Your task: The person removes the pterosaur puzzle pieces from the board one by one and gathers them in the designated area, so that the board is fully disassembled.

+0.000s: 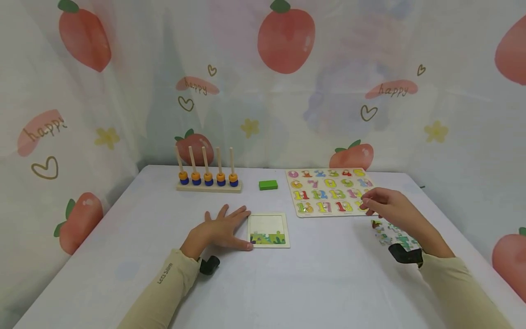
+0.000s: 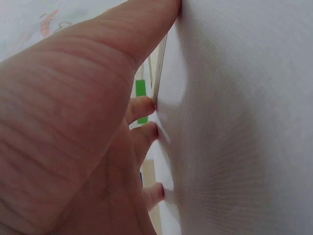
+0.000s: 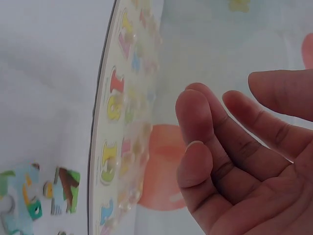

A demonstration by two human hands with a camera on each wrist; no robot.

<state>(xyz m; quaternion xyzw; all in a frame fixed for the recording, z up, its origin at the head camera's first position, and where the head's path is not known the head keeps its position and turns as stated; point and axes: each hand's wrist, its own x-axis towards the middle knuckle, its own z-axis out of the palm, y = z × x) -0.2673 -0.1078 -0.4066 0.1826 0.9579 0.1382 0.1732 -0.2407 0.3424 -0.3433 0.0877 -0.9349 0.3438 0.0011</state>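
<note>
My left hand [image 1: 219, 232] rests on the table with its fingers spread, the thumb and a fingertip touching the left edge of a small square jigsaw tray [image 1: 268, 223]. Joined green jigsaw pieces [image 1: 269, 239] fill the tray's lower part; its upper part is bare. Over on the right, my right hand [image 1: 394, 210] hovers above loose jigsaw pieces [image 1: 395, 235] beside the number board [image 1: 293, 201]. Its fingers [image 3: 195, 117] are loosely bent and hold nothing in the right wrist view, where a brown-and-green jigsaw piece [image 3: 66, 188] lies below the board.
At the back left stands a wooden peg rack [image 1: 209, 188] with orange and blue beads on its pegs. A green block [image 1: 268, 185] lies between the rack and the number board. A patterned curtain [image 1: 263, 105] hangs behind the white table [image 1: 287, 288].
</note>
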